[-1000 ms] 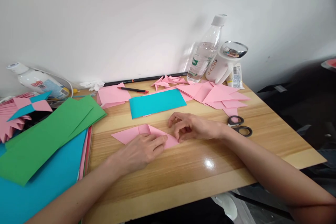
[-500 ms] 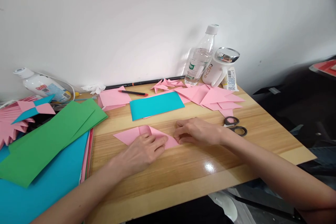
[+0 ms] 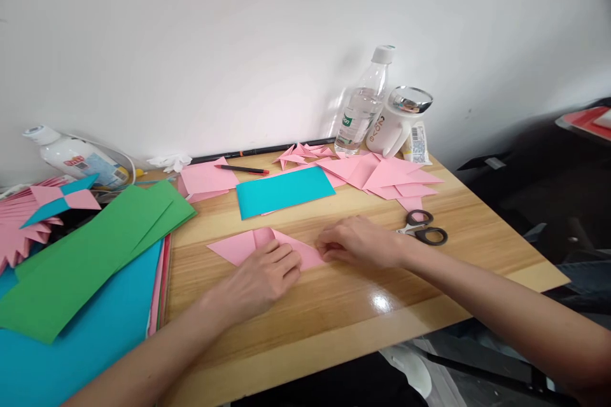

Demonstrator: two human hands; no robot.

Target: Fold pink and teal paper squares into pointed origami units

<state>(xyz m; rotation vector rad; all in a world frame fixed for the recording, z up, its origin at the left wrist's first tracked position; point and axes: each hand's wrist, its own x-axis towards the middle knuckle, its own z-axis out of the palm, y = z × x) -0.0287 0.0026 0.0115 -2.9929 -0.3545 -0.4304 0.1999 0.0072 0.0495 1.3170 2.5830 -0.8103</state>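
On the wooden table lies a folded sheet of pink paper [image 3: 232, 246], pointed at its left end, with a raised fold near its middle. My left hand [image 3: 270, 270] presses down on its front edge with curled fingers, which partly cover it. At the right corner of the sheet, my right hand [image 3: 356, 241] has its fingertips pinched together on the paper. Just behind the sheet rests a turquoise rectangle of paper [image 3: 286, 191]. Scissors [image 3: 424, 229] with black handles lie beyond my right wrist, their blades partly hidden.
Green strips [image 3: 100, 254] cover a turquoise stack [image 3: 81, 369] at left, beside a white bottle [image 3: 79, 156]. Pink pieces [image 3: 382, 178] and a pen [image 3: 242, 169] lie toward the wall. A water bottle [image 3: 363, 105] and white mug [image 3: 396, 121] stand at the back right.
My left fingers have drawn in slightly and bent more over the paper's front edge. My right hand stays at the right corner, nearly still. The view has shifted a little.
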